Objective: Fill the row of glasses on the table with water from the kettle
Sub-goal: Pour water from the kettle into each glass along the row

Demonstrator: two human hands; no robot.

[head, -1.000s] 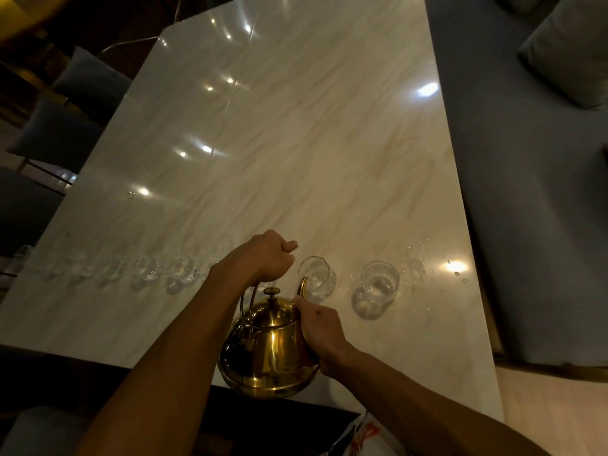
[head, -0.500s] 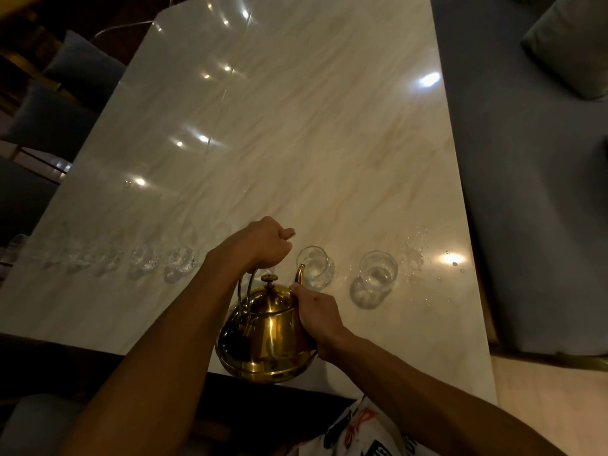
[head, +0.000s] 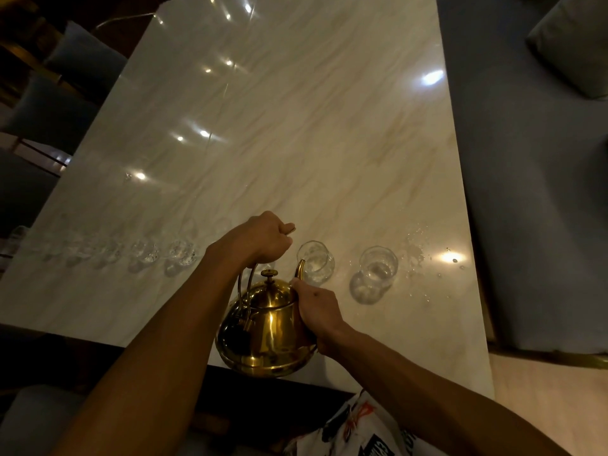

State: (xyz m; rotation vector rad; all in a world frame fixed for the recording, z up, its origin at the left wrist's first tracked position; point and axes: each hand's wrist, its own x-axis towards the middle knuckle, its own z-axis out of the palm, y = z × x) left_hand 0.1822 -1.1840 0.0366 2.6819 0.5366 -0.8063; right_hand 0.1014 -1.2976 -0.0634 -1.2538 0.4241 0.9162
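A shiny gold kettle (head: 266,337) hangs over the near edge of the marble table (head: 296,143). My left hand (head: 263,240) is closed around its wire handle from above. My right hand (head: 314,311) presses against the kettle's side just below the spout. The spout tip rests at the rim of a clear glass (head: 316,261) holding some water. To its right stands a second glass (head: 378,268) with water in it. Left of my hand, several more clear glasses (head: 181,253) run in a row toward the table's left edge.
Water droplets (head: 418,251) are scattered on the table right of the glasses. A grey sofa (head: 533,192) with a cushion (head: 572,44) runs along the right side. Dark chairs (head: 56,110) stand at the left.
Both hands and the kettle have stayed at the same glass with the spout at its rim. Only the view has shifted slightly.
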